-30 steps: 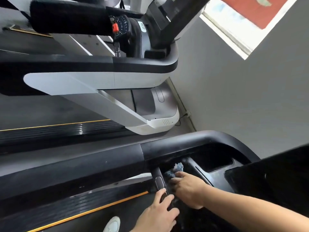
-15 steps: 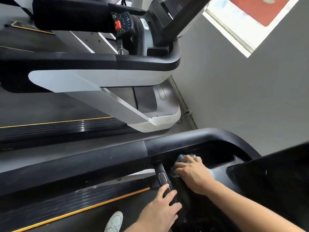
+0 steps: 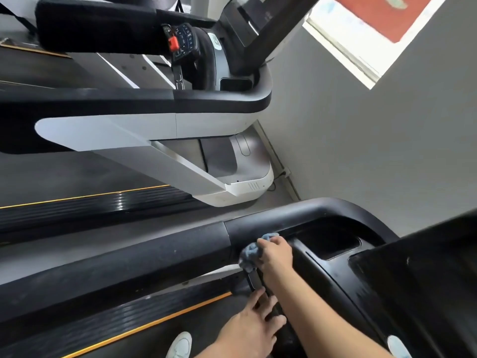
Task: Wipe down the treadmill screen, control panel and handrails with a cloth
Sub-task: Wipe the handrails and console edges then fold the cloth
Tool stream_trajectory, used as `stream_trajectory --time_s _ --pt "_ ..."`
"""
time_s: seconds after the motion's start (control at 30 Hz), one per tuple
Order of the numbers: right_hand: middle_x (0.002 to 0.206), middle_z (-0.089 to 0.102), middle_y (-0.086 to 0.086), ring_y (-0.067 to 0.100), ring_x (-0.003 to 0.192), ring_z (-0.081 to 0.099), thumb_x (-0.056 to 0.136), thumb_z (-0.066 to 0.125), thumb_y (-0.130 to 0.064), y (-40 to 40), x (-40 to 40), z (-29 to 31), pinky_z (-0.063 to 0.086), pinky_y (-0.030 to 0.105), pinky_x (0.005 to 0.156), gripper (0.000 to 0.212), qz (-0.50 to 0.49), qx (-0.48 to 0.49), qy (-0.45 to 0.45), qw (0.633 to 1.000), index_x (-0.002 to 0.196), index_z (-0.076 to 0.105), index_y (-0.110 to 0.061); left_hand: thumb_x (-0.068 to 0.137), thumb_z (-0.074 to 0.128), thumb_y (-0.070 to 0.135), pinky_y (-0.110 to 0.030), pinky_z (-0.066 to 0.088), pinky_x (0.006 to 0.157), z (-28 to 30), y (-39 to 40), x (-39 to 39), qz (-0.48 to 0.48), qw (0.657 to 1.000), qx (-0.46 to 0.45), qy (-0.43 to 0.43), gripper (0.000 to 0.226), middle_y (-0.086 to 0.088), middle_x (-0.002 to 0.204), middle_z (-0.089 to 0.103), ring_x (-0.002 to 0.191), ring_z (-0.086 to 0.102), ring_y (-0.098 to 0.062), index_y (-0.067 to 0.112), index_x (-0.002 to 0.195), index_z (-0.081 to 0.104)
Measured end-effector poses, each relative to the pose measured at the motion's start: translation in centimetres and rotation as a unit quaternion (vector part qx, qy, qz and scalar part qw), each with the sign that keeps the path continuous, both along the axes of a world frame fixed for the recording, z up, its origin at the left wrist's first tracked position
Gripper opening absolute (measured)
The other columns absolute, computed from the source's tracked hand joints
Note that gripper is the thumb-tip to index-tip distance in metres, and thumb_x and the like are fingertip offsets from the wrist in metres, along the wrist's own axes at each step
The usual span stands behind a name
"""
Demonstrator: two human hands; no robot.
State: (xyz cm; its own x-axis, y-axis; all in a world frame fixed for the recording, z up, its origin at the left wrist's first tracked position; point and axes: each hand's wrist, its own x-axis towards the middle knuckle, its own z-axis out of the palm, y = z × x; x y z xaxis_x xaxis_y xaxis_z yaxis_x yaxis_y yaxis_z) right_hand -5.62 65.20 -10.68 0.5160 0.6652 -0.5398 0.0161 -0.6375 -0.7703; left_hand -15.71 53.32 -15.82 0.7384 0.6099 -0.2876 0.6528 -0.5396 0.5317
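My right hand (image 3: pixel 275 257) presses a crumpled blue-grey cloth (image 3: pixel 251 251) against the inner corner where the black padded handrail (image 3: pixel 129 262) meets the treadmill's black control panel (image 3: pixel 322 270). My left hand (image 3: pixel 254 324) rests lower down, fingers wrapped around a short black grip bar (image 3: pixel 254 280) that sticks out from the console. The dark screen (image 3: pixel 418 275) rises at the right edge, tilted. A recessed tray (image 3: pixel 333 244) sits just right of the cloth.
A second treadmill (image 3: pixel 160 125) with white side covers and a red stop key (image 3: pixel 173 42) stands beyond, parallel to mine. A grey wall (image 3: pixel 361 151) runs on the right, with a window high up. My white shoe (image 3: pixel 180 344) stands on the belt below.
My right hand carried the cloth up and left from the console's lower recess to the handrail corner. The left hand kept its hold on the grip bar.
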Motion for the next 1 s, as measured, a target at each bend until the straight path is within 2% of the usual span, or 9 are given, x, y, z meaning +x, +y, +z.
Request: stream_trajectory --time_s 0.07,0.13,0.2,0.27,0.4,0.57,0.73,0.9,1.0 --pt "0.077 0.063 0.005 0.007 0.066 0.06 0.084 0.074 -0.007 -0.8 -1.3 0.4 0.049 0.015 0.059 0.016 0.084 0.026 -0.078 0.993 0.077 0.06 -0.012 0.089 0.003 0.058 -0.053 0.023 0.125 0.2 0.3 0.0 -0.005 1.0 -0.005 0.004 0.08 -0.005 0.175 -0.003 0.16 -0.009 -0.031 0.026 0.158 0.026" --pt "0.093 0.061 -0.003 0.001 0.077 0.058 0.088 0.071 -0.013 -2.3 -1.4 0.2 0.041 0.007 0.067 0.008 0.231 0.068 -0.205 0.949 0.085 0.068 -0.02 0.094 0.006 0.053 -0.055 0.015 0.127 0.5 0.6 0.0 -0.052 0.997 -0.017 0.046 0.074 -0.011 0.174 -0.004 0.159 -0.013 -0.038 0.025 0.162 0.016" --pt "0.115 0.058 -0.01 0.008 0.098 0.055 0.091 0.064 -0.033 -3.9 -0.7 -0.4 0.045 0.016 0.083 0.015 0.401 0.078 -0.307 0.859 0.103 0.073 -0.03 0.105 0.029 0.044 -0.054 0.026 0.123 1.1 0.8 0.0 -0.047 0.996 -0.042 0.056 0.06 -0.009 0.174 0.008 0.158 0.007 -0.039 0.034 0.16 0.007" --pt "0.126 0.054 -0.014 0.017 0.105 0.049 0.093 0.053 -0.048 -4.6 0.5 -1.1 0.05 0.032 0.085 0.029 0.494 0.069 -0.377 0.781 0.116 0.067 -0.037 0.106 0.039 0.042 -0.05 0.034 0.118 2.2 0.8 0.0 -0.026 0.996 -0.063 0.054 0.058 -0.003 0.17 0.018 0.154 0.021 -0.033 0.044 0.158 0.014" --pt "0.123 0.046 -0.01 0.021 0.102 0.043 0.093 0.041 -0.054 -6.4 1.8 0.7 0.049 0.032 0.084 0.036 0.57 0.043 -0.424 0.703 0.119 0.062 -0.039 0.102 0.027 0.045 -0.052 0.026 0.124 2.6 1.7 -2.4 -0.094 0.994 -0.062 -0.001 0.058 -0.003 0.169 0.021 0.153 0.019 -0.024 0.037 0.16 0.027" --pt "0.121 0.038 -0.003 0.023 0.102 0.044 0.092 0.06 -0.042 -5.5 1.0 0.0 0.055 0.039 0.079 0.025 0.575 0.028 -0.426 0.698 0.115 0.054 -0.036 0.099 0.038 0.031 -0.034 0.037 0.119 3.2 2.7 -6.5 -0.097 0.987 -0.042 -0.125 0.042 0.006 0.15 0.054 0.139 0.048 -0.012 0.035 0.135 0.059" --pt "0.13 0.038 0.0 0.027 0.097 0.059 0.097 0.053 -0.041 -5.1 -0.2 -1.6 0.059 0.041 0.075 0.019 0.531 0.027 -0.433 0.728 0.112 0.061 -0.032 0.085 0.049 0.024 -0.029 0.047 0.103 3.1 4.3 -8.1 0.014 0.983 0.006 -0.181 0.033 0.007 0.108 0.07 0.112 0.055 -0.013 0.028 0.108 0.071" --pt "0.146 0.043 -0.012 0.019 0.105 0.066 0.088 0.057 -0.041 -12.5 3.0 1.1 0.056 0.032 0.077 0.034 0.551 0.022 -0.409 0.727 0.121 0.058 -0.049 0.084 0.054 0.018 -0.02 0.046 0.1 3.5 5.6 -7.9 0.054 0.967 0.009 -0.248 0.03 0.013 0.108 0.069 0.11 0.06 -0.008 0.03 0.105 0.072" --pt "0.125 0.066 -0.007 0.012 0.079 0.07 0.076 0.055 -0.039 -16.5 3.6 1.6 0.051 0.023 0.051 0.021 0.556 -0.034 -0.437 0.706 0.095 0.066 -0.037 0.084 0.053 0.018 -0.016 0.045 0.1 3.6 6.0 -6.9 0.056 0.965 0.002 -0.255 0.033 0.013 0.113 0.069 0.113 0.059 -0.003 0.028 0.109 0.073"
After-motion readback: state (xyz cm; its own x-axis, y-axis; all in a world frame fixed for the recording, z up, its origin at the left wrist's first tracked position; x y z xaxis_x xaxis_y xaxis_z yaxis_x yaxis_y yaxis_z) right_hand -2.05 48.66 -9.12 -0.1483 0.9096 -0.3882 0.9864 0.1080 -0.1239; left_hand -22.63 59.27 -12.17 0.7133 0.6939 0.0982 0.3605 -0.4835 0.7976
